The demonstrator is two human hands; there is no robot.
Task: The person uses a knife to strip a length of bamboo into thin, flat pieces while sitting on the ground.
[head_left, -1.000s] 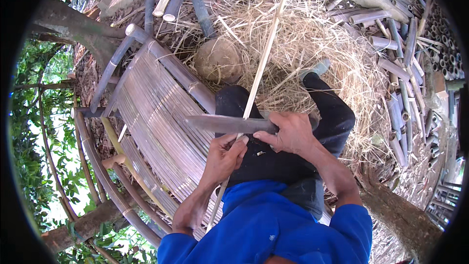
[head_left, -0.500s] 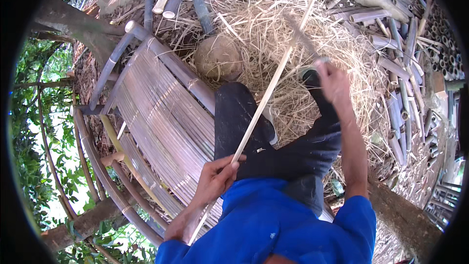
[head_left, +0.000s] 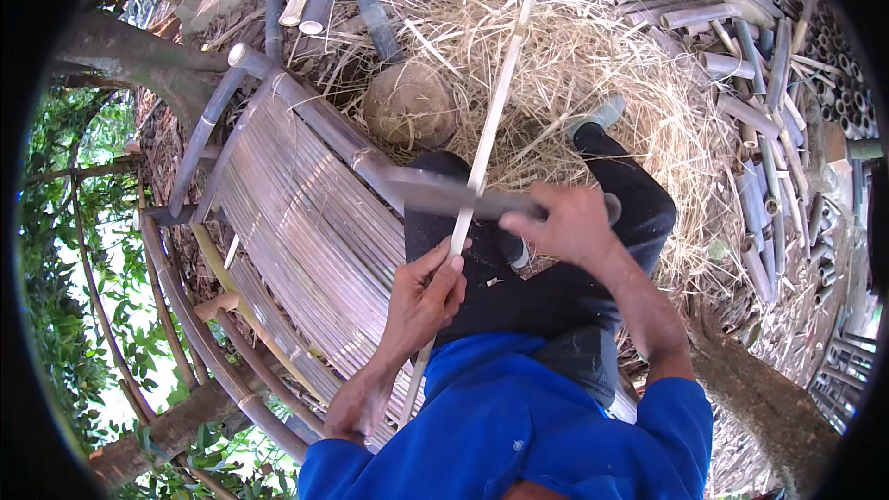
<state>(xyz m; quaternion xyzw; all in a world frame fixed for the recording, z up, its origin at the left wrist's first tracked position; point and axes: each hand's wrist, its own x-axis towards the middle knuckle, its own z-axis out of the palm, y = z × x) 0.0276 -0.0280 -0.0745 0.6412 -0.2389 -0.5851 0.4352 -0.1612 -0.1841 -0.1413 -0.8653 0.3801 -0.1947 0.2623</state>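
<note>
- While the left hand (head_left: 421,301) keeps its grip pinched around the long bamboo strip (head_left: 491,125), the forearm angles up from the lower edge.
- Right hand (head_left: 565,222): grip pressed together on the handle of a knife (head_left: 444,193); the blade lies crosswise against the strip, above the lap.
- Strip position: slanting from beside the body up over the straw pile (head_left: 593,65).
- Left side: slatted bamboo bench (head_left: 296,231), close alongside.
- Right side: cut bamboo tubes (head_left: 759,130) border the straw.

Right hand (head_left: 567,222) presses knife (head_left: 435,191) across bamboo strip (head_left: 491,120) (left hand (head_left: 424,301) gripping).
</note>
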